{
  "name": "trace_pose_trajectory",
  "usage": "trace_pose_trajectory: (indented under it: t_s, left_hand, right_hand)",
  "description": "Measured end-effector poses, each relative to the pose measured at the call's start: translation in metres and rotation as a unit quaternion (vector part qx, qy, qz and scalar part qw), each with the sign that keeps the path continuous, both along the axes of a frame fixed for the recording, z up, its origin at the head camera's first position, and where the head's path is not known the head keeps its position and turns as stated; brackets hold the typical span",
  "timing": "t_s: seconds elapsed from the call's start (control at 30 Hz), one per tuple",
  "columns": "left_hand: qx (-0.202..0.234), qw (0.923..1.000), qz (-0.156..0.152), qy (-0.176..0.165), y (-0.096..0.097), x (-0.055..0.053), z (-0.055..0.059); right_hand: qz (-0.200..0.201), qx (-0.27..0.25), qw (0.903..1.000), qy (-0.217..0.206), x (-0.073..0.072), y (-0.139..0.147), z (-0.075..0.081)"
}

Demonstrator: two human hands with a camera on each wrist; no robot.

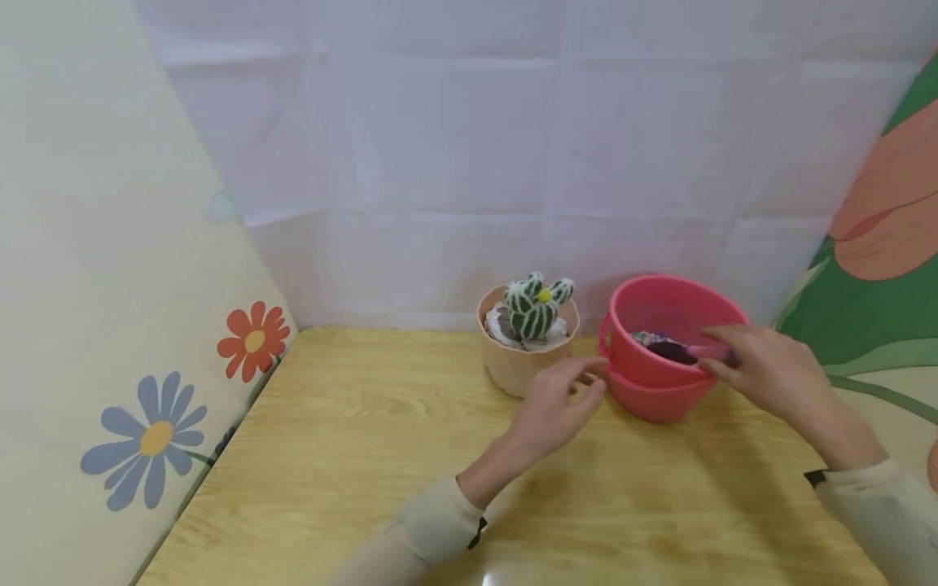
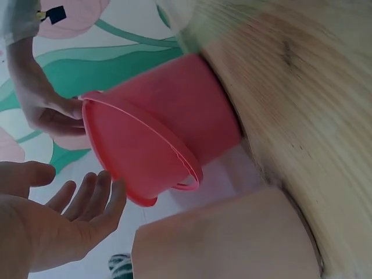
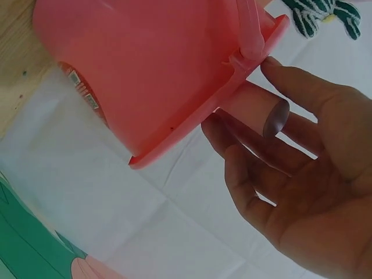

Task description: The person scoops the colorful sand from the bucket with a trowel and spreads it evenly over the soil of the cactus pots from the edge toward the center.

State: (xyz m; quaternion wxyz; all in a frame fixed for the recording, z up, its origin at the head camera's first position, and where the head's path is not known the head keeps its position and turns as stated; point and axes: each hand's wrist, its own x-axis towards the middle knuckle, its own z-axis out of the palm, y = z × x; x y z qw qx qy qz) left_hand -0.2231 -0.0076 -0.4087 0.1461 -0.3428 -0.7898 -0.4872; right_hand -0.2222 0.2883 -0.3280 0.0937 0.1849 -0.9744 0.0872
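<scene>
A pink bucket stands upright at the right, its bail hanging across the front. Inside lies speckled, granular material with a dark-bladed scoop. The scoop's pink handle juts over the rim. Around that handle my right hand has its thumb and bent fingers spread, a gap showing between thumb and handle. My left hand hovers near the bucket's left side, loosely bent, holding nothing; its fingertips are close to the rim. Contact there is unclear.
Left of the bucket, a peach pot holds a knitted-looking green and white cactus with a yellow bloom. Both stand at the back of a wooden table, before a creased white sheet. Flower-printed panels flank the table.
</scene>
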Motion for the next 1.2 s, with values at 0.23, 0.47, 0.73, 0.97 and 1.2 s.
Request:
trace_pose_trajectory:
  t_s: [0.23,0.47,0.73,0.97,1.2]
  left_hand:
    - [0.001,0.9995,-0.014,-0.027,0.016,-0.005,-0.001]
    - [-0.004,0.9999,-0.01,-0.013,0.021,-0.005,0.0]
    - [0.021,0.9992,0.002,-0.034,0.031,-0.029,-0.003]
    - [0.059,0.9838,0.034,-0.166,0.044,-0.046,0.0]
    - [0.238,0.908,0.031,-0.344,0.066,-0.044,-0.004]
  right_hand:
    - [0.005,0.013,0.9999,-0.005,-0.001,0.003,0.002]
    - [0.044,0.016,0.9989,0.004,0.001,-0.001,0.001]
    - [0.052,0.02,0.9984,-0.001,-0.006,-0.004,0.011]
    - [0.059,0.023,0.9979,-0.013,-0.022,0.001,0.023]
    - [0.068,0.017,0.9971,-0.028,-0.033,0.002,0.021]
